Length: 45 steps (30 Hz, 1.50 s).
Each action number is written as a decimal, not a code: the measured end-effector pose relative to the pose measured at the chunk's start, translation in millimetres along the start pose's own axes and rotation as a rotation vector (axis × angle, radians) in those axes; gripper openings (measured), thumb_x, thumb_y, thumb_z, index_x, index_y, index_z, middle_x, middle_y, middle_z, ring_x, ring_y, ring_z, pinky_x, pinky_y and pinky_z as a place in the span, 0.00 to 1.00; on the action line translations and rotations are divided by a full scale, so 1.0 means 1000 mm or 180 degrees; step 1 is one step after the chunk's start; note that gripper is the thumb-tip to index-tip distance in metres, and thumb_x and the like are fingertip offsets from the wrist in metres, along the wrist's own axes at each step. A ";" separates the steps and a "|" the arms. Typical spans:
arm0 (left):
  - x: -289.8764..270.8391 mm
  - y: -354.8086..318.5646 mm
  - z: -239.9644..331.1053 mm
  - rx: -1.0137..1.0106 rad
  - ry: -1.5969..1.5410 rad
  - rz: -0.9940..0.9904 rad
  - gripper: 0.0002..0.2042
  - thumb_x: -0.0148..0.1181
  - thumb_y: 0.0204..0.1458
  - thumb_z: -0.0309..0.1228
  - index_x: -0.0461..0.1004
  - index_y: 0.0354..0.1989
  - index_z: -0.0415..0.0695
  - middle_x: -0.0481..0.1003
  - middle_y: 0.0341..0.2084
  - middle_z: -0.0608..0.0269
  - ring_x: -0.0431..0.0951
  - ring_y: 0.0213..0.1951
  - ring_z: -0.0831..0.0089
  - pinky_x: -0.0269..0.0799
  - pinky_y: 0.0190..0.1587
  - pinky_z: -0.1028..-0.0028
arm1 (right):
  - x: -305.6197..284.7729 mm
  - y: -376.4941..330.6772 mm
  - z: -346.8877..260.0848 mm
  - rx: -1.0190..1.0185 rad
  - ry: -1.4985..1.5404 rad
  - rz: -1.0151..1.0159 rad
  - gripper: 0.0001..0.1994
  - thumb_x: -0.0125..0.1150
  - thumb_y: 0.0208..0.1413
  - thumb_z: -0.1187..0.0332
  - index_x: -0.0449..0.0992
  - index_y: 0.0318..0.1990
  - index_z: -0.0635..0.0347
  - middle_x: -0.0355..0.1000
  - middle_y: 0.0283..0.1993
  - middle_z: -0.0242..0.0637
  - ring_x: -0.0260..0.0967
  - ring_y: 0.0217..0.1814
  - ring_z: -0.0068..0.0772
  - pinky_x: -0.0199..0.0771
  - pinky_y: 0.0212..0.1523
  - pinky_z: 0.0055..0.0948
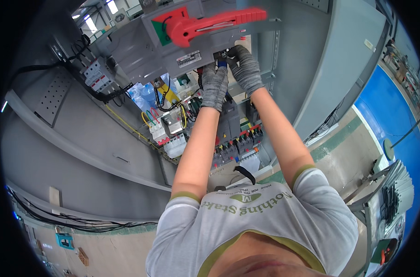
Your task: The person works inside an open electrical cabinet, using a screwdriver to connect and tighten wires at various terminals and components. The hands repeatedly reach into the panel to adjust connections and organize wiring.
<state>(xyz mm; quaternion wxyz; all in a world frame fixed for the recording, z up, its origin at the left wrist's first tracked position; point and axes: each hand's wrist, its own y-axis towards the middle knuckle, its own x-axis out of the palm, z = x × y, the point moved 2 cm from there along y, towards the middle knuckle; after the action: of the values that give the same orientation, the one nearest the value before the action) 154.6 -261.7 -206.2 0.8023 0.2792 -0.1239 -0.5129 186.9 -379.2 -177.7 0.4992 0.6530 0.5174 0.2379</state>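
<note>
Both my hands wear grey knitted gloves with dark fingertips and reach up inside a grey metal cabinet. They meet at the lower edge of a large grey switch unit (143,51), which carries a red rotary handle (191,28). My left hand (214,85) points up under that edge, fingers closed beside a small dark-blue piece (222,62). From the right, my right hand (244,69) bends its fingers in at a dark recess with a metal fastener (224,54). What either hand pinches is mostly hidden by the gloves.
Below the hands sit a row of dark breakers (233,147) and several wired white modules (175,145). A white-and-red device (98,75) with black cables is at the left. The cabinet door (332,69) stands at the right; a rack of metal strips (395,198) is beyond.
</note>
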 end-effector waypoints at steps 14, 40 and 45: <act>0.004 -0.011 0.018 -0.0098 -0.0409 0.0086 0.23 0.50 0.49 0.18 0.65 0.56 0.47 0.72 0.43 0.68 0.61 0.18 0.85 0.59 0.18 0.82 | 0.009 -0.016 0.005 0.0020 0.0991 0.0576 0.12 0.59 0.44 0.80 0.74 0.38 0.58 0.67 0.40 0.41 0.69 0.38 0.40 0.71 0.37 0.32; -0.001 -0.007 0.010 -0.0116 -0.0539 -0.0064 0.25 0.47 0.48 0.16 0.62 0.58 0.43 0.70 0.48 0.60 0.64 0.15 0.82 0.61 0.16 0.81 | 0.001 -0.020 -0.006 0.0379 0.0689 0.0345 0.16 0.58 0.43 0.82 0.73 0.42 0.58 0.66 0.37 0.39 0.66 0.34 0.32 0.69 0.35 0.25; 0.000 -0.005 0.011 -0.0414 -0.1222 -0.0198 0.21 0.47 0.51 0.21 0.65 0.56 0.43 0.74 0.41 0.61 0.63 0.13 0.83 0.60 0.14 0.82 | 0.004 -0.011 -0.017 0.0015 0.0310 0.0805 0.15 0.66 0.41 0.74 0.74 0.39 0.58 0.66 0.35 0.39 0.68 0.34 0.35 0.70 0.35 0.27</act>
<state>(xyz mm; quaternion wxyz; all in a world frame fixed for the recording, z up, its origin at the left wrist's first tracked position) 145.1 -267.2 -200.0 0.7640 0.1276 -0.2326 -0.5881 169.1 -369.3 -181.7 0.4380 0.7019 0.4552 0.3292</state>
